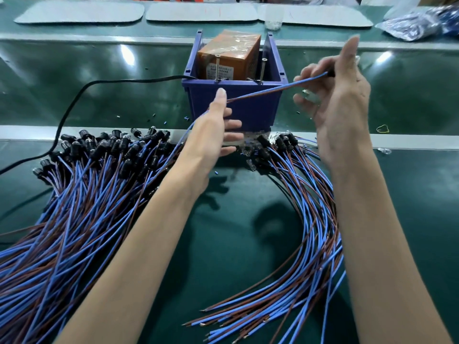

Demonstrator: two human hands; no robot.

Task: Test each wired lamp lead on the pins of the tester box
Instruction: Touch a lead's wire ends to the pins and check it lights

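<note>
An orange tester box (229, 54) sits inside a blue plastic bin (234, 100), with two upright metal pins (217, 68) at its front. One blue and brown lamp lead (268, 91) stretches across the bin's front. My right hand (332, 95) holds the lead's black lamp end at upper right. My left hand (218, 120) pinches the wire lower down, in front of the bin. A big pile of leads (82, 194) lies at left. A smaller fan of leads (305, 207) lies at right.
A black power cable (82, 93) runs from the bin to the left. Grey mats (201, 11) lie along the far side of the green bench. A bag of blue parts (417, 23) is at top right, a yellow rubber band (382, 129) to the right.
</note>
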